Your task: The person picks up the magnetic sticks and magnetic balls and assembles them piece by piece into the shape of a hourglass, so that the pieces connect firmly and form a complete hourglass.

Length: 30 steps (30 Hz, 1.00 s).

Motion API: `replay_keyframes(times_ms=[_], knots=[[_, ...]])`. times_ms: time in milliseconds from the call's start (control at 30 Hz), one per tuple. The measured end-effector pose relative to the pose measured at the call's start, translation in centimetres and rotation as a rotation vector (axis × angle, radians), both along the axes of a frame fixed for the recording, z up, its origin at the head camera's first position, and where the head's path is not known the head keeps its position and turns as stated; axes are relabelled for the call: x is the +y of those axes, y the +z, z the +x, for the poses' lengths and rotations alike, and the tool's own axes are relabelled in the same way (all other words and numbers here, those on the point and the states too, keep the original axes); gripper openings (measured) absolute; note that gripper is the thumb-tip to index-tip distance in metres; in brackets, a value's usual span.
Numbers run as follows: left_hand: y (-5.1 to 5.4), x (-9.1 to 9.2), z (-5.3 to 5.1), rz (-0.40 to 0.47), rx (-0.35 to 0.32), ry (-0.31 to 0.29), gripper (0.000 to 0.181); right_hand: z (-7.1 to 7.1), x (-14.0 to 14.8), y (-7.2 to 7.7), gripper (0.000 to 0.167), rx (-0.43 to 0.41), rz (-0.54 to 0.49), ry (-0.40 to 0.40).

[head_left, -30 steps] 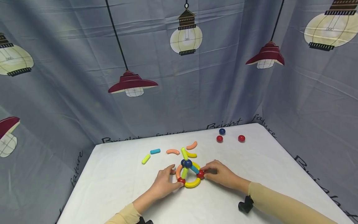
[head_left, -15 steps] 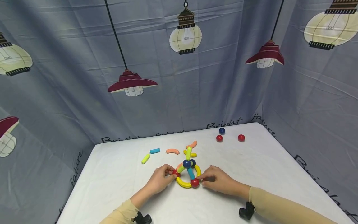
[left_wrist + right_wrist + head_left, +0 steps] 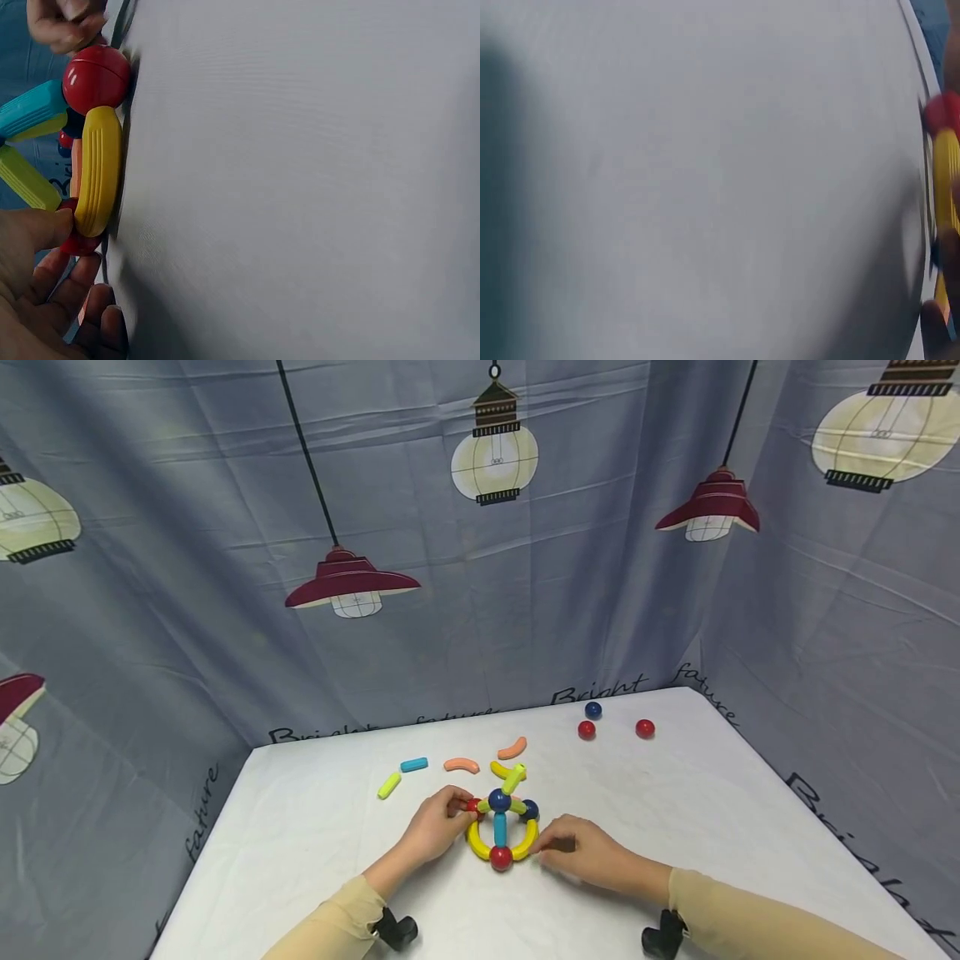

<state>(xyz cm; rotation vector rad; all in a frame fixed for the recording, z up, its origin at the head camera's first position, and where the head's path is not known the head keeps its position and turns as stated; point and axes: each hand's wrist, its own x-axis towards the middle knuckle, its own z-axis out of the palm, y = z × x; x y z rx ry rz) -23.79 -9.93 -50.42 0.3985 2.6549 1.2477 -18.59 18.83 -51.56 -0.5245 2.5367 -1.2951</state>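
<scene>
Right, here's the ball-and-stick frame [image 3: 500, 829] on the white table [image 3: 300, 860], its front red ball [image 3: 500, 858] nearest the person, and the light-blue stick [image 3: 500, 835] has its long axis running back and up from there to a dark blue ball [image 3: 499, 800]. Left of the front ball and farther back, the left hand [image 3: 435, 822] pinches the other red ball [image 3: 79, 244] snugly between thumb and fingers; just right of the front ball, and the nearer of the two, the right hand [image 3: 581, 847] has bent fingers at the yellow curved stick [image 3: 530, 837], though I can't tell if it's pinching or merely touching.
</scene>
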Motion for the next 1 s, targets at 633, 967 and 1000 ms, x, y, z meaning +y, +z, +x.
replay_keyframes(times_ms=[633,967,1000], knots=[[0.9,-4.1,-1.7,-0.128,0.246,0.195,0.028,-3.4,1.7,-1.5,0.037,0.011,-0.021,-0.125],[0.7,-10.2,-3.8,-0.327,0.188,0.381,0.049,-3.7,1.7,-1.5,0.035,-0.045,-0.038,-0.133],[0.7,-10.3,-3.8,-0.33,0.178,0.378,0.05,-3.8,1.6,-1.5,0.034,-0.045,-0.037,-0.132]])
